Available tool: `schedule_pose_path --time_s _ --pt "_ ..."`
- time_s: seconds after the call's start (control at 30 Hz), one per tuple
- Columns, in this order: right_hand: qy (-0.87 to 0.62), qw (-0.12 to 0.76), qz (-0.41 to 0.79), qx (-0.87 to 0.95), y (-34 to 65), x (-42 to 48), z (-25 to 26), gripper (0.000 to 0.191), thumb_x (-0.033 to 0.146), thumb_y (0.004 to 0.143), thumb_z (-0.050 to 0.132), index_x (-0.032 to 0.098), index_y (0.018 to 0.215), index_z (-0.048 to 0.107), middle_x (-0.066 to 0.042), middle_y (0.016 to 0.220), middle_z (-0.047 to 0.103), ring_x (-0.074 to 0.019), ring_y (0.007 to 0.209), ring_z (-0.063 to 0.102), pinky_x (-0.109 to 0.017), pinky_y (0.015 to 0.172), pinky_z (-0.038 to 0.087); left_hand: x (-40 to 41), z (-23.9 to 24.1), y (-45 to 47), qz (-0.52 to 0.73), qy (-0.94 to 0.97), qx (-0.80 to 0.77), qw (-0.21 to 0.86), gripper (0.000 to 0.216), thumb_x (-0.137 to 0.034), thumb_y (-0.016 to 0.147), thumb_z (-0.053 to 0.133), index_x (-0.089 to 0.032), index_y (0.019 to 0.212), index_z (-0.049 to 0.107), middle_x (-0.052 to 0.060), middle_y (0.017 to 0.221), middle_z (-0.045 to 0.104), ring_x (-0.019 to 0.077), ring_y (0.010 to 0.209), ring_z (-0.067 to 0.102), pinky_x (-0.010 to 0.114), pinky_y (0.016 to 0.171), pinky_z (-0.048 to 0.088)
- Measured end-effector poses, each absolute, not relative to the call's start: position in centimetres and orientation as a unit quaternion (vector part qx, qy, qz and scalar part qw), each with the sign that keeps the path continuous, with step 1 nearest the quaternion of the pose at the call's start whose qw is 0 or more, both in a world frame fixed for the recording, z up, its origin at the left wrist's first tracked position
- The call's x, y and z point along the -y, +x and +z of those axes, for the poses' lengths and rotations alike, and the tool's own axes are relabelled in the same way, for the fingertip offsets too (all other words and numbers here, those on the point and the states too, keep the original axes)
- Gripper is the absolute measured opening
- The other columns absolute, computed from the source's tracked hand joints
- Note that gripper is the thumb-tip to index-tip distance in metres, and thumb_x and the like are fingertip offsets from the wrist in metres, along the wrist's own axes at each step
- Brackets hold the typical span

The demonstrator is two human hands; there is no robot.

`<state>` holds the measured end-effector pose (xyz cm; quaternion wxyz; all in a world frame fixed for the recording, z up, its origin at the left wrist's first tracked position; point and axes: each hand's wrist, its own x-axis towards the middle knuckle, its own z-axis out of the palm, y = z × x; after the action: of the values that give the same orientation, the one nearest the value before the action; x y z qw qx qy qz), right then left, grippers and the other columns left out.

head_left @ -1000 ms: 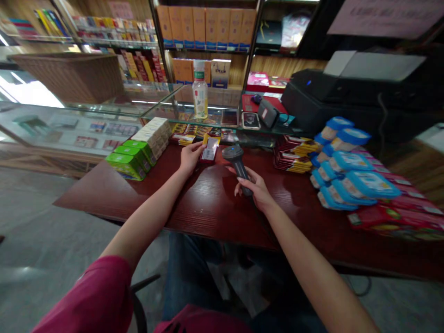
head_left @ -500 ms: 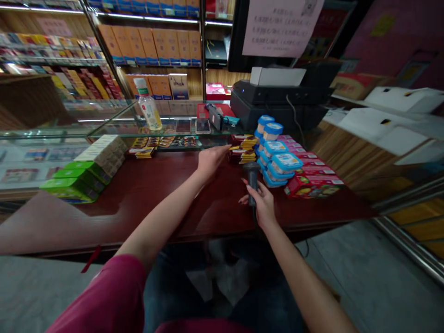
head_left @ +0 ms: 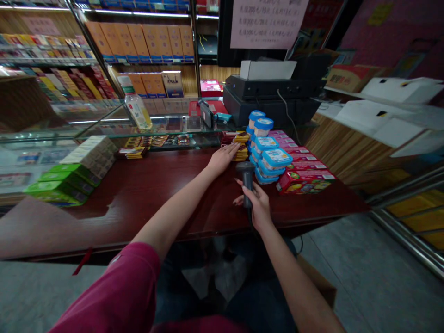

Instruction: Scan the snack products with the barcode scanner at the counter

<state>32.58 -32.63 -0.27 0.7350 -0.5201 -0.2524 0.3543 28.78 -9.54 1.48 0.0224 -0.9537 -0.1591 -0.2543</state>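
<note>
At the counter's far side, my left hand reaches the stack of small yellow-and-red packets. Its fingers are stretched out and rest against the stack's near left side; no packet shows lifted in them. My right hand is wrapped round the grip of a dark grey barcode scanner, held upright with its head just short of the stack. Blue-lidded plastic tubs stand piled to the scanner's right. A smaller pile of similar packets lies to the left, near the glass case.
Red boxes line the counter's right side, and green and white packs its left. A drink bottle stands on the glass display case. Behind the tubs is black till equipment. The scanner's cable hangs over the front edge.
My left hand has moved right and its fingers have settled onto the packet stack, where before they held a packet's edge beside it. The scanner stays in my right hand; the view has shifted slightly.
</note>
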Motion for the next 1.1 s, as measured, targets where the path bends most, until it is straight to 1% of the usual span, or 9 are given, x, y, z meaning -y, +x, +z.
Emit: schedule_pose_path --time_s 0.1,0.23,0.37,0.53,0.67,0.8,0.87,0.97,1.1 --pt "-0.52 0.702 0.397 0.281 32.5 32.3 0.2 0.055 0.049 0.074 0.086 0.021 0.119 0.071 -0.016 0.139 0.072 -0.0147 0.056 0.072 -0.028 0.051 0.056 8.0 0.5 23.8 -0.296 -0.944 0.141 0.035 0.061 -0.006 0.101 0.04 -0.014 0.161 0.042 0.012 0.167 0.045 0.0202 0.158 0.039 0.04 0.133 0.032" --pt "-0.499 0.639 0.471 0.347 31.0 30.3 1.1 0.048 0.045 0.079 0.084 0.023 0.12 0.073 -0.014 0.143 0.07 -0.0144 0.062 0.072 -0.03 0.057 0.056 4.1 -0.9 12.8 -0.341 -0.895 0.283 0.046 0.066 -0.006 0.098 0.038 -0.015 0.164 0.039 0.013 0.169 0.041 0.0211 0.161 0.034 0.042 0.132 0.032" --pt "-0.467 0.6 0.522 0.387 27.8 25.9 1.4 0.045 0.043 0.078 0.086 0.023 0.117 0.075 -0.013 0.144 0.07 -0.0134 0.068 0.07 -0.029 0.065 0.056 -0.2 -1.1 1.3 -0.314 -0.84 0.439 0.052 0.069 -0.001 0.094 0.036 -0.01 0.162 0.04 0.016 0.171 0.038 0.0235 0.162 0.03 0.042 0.133 0.029" --pt "-0.435 0.533 0.587 0.427 24.0 19.7 1.3 0.046 0.043 0.078 0.088 0.023 0.118 0.075 -0.012 0.147 0.068 -0.0146 0.076 0.072 -0.03 0.071 0.059 -3.5 -1.4 -5.1 -0.288 -0.775 0.562 0.006 0.075 0.004 0.089 0.041 -0.003 0.163 0.034 0.022 0.172 0.032 0.0253 0.162 0.029 0.041 0.132 0.031" --pt "-0.411 0.482 0.636 0.441 23.2 17.1 1.2 0.052 0.044 0.074 0.091 0.024 0.119 0.076 -0.013 0.147 0.068 -0.0177 0.082 0.075 -0.031 0.074 0.061 -4.5 -1.5 -4.5 -0.272 -0.779 0.564 0.026 0.064 0.002 0.094 0.04 -0.009 0.156 0.049 0.018 0.164 0.049 0.0261 0.156 0.043 0.045 0.13 0.034" --pt "-0.407 0.466 0.634 0.463 23.7 17.1 1.3 0.051 0.044 0.079 0.088 0.024 0.123 0.076 -0.014 0.151 0.065 -0.017 0.08 0.074 -0.032 0.073 0.061 -3.9 -0.5 -4.3 -0.263 -0.759 0.592 0.055 0.04 -0.011 0.101 0.046 -0.017 0.127 0.076 0.017 0.129 0.076 0.031 0.127 0.068 0.045 0.114 0.049" --pt "-0.408 0.466 0.626 0.474 23.8 17.5 1.2 0.049 0.044 0.082 0.086 0.024 0.125 0.075 -0.014 0.153 0.063 -0.0155 0.075 0.072 -0.031 0.069 0.059 -3.3 0.1 -4.4 -0.285 -0.752 0.59 0.071 0.032 -0.018 0.102 0.053 -0.021 0.117 0.081 0.015 0.117 0.08 0.0312 0.117 0.072 0.044 0.109 0.051" --pt "-0.41 0.463 0.619 0.485 23.6 18.0 1.0 0.054 0.042 0.082 0.086 0.026 0.131 0.071 -0.015 0.155 0.06 -0.0145 0.069 0.07 -0.033 0.066 0.058 -2.4 0.8 -4.1 -0.357 -0.733 0.575 0.062 0.028 -0.022 0.102 0.059 -0.025 0.12 0.081 0.012 0.116 0.081 0.0284 0.114 0.073 0.037 0.104 0.052" --pt "-0.414 0.462 0.595 0.511 23.2 18.3 0.8 0.06 0.038 0.081 0.087 0.03 0.137 0.066 -0.013 0.157 0.059 -0.0128 0.069 0.07 -0.033 0.07 0.059 -1.7 1.0 -2.6 -0.463 -0.701 0.54 -0.056 0.028 -0.021 0.101 0.062 -0.023 0.124 0.08 0.007 0.12 0.081 0.0233 0.11 0.075 0.03 0.098 0.054"
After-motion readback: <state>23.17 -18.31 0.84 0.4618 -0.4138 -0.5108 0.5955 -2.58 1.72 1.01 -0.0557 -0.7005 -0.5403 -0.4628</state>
